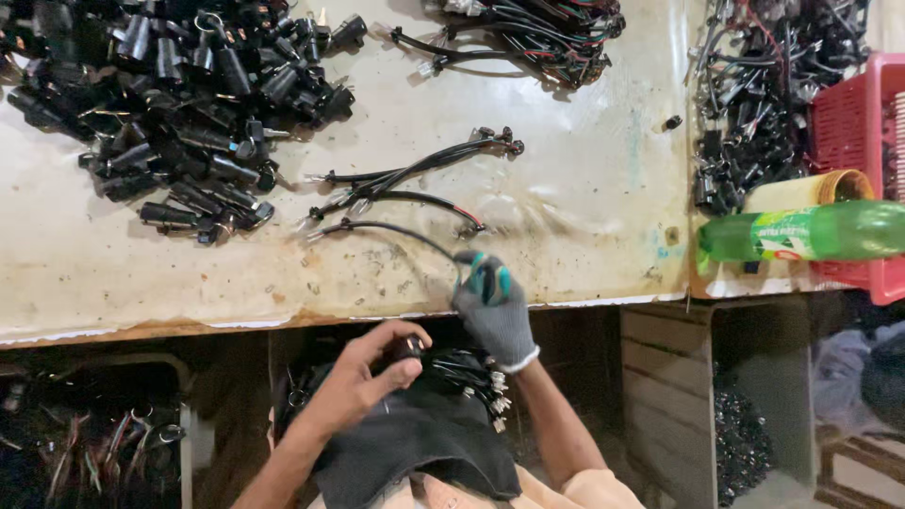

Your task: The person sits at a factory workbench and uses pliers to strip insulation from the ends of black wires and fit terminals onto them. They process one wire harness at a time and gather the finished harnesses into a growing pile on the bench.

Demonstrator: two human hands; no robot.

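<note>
My left hand [363, 372] is bare and grips a small black cylindrical part [407, 347] over my lap, just below the table's edge. My right hand [490, 306] wears a grey knit glove with teal fingertips and pinches the end of a black wire [396, 229] that runs up onto the worn white table [584, 188]. A bundle of black wires with white connectors [471, 377] rests on the dark cloth [415, 443] in my lap.
A heap of black cylindrical parts [179, 104] fills the table's left. Loose wire leads [415, 170] lie at the centre, more harnesses [537, 33] at top centre and top right [764, 85]. A green bottle [811, 234], a paper roll [811, 191] and a red basket [863, 141] sit right.
</note>
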